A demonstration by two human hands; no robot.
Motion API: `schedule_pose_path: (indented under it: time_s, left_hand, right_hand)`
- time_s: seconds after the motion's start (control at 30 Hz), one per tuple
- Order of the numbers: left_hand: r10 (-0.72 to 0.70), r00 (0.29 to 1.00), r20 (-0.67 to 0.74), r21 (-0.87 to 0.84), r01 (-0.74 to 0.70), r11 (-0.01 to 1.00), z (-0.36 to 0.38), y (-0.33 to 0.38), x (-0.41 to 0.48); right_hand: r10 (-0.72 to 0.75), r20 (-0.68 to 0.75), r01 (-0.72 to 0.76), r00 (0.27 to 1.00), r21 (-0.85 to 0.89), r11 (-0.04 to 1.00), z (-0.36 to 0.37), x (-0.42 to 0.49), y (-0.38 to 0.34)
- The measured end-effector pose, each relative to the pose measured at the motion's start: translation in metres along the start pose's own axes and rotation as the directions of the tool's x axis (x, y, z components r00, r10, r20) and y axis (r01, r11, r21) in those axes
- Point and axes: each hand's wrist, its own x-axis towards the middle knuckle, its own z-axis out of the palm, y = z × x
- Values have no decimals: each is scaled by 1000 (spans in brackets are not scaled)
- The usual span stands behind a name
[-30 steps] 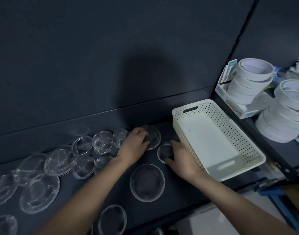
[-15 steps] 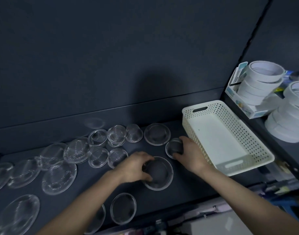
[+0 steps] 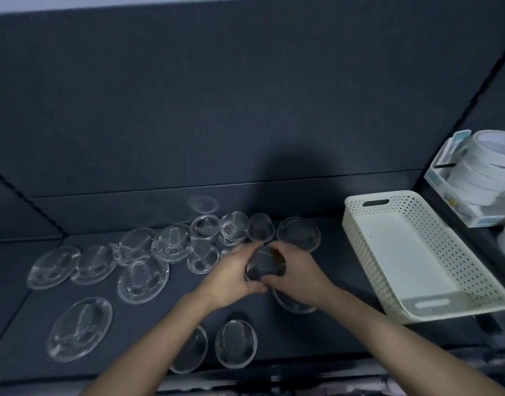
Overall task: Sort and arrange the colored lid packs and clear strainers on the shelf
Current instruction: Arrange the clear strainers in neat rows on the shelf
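Both hands meet over the middle of the dark shelf. My left hand and my right hand together grip a clear round strainer, lifted a little and tilted. Another clear strainer lies partly hidden under my right wrist. Several clear strainers of different sizes are spread over the shelf: a large one at front left, one near the front edge, one just behind my hands, and a cluster at the back. No colored lid packs are in view.
An empty white perforated basket sits on the shelf to the right of my hands. Stacked white tape rolls in a box fill the neighbouring shelf at far right. A dark back wall rises behind the strainers.
My left hand picked up the medium strainer from the shelf and my right hand came over from the small one by the basket; both now hold a strainer between them. The view shifted left.
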Motion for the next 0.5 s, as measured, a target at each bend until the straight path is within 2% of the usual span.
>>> schedule_pose_path:
  time_s: [0.2,0.27,0.37,0.43,0.5]
  left_hand:
    - [-176,973,-147,-77,166,983,-12,-17,-27]
    - [-233,957,-174,-92,220,971,-18,-25,-38]
    - [-282,952,-120,22,287,958,-26,-36,-51]
    - [-299,952,-58,96,304,948,-28,-42,-56]
    - [-306,952,-21,166,305,938,-28,-46,-58]
  right_hand:
    - [-3,137,-12,991,110,994,13,14,-3]
    - [-32,157,51,987,-121,991,12,14,9]
    - [-54,227,161,972,-486,859,16,7,32]
    - [-18,268,171,963,-562,809,18,-1,46]
    - [-19,254,163,967,-560,812,16,-5,57]
